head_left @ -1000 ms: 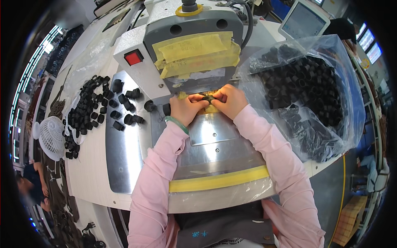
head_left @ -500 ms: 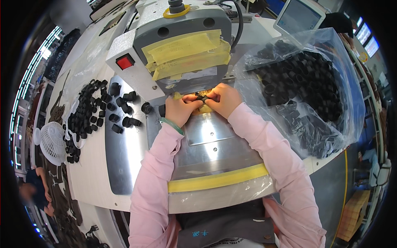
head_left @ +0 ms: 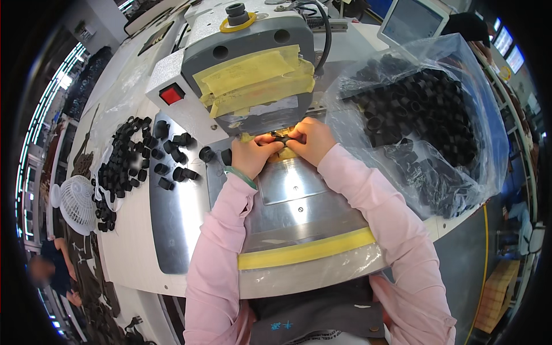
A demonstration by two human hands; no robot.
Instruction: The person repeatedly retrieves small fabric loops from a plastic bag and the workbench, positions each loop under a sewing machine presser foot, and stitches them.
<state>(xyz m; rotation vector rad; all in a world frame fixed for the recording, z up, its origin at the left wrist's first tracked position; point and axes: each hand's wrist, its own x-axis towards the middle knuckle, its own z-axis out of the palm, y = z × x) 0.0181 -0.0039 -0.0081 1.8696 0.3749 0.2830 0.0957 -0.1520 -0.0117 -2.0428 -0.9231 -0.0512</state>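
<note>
Under the head of a grey and white industrial sewing machine (head_left: 247, 109), both my hands meet in the warm light. My left hand (head_left: 250, 156) and my right hand (head_left: 313, 142) pinch a small black band piece (head_left: 282, 138) from either side, fingertips almost touching. The piece lies at the machine's working spot, partly covered by my fingers. Just left of my left wrist stand loose black band loops (head_left: 206, 153). A shiny metal plate (head_left: 293, 187) spreads out below my hands.
A clear plastic bag (head_left: 489, 155) full of black band loops lies on the right. More loops (head_left: 123, 152) are heaped at the left, beside a white fan (head_left: 77, 204). A screen (head_left: 415, 23) stands behind. At far left, another person (head_left: 54, 267) is visible.
The whole view has shifted slightly. My hands keep their pinch on the black piece at the same spot, with hardly any visible movement.
</note>
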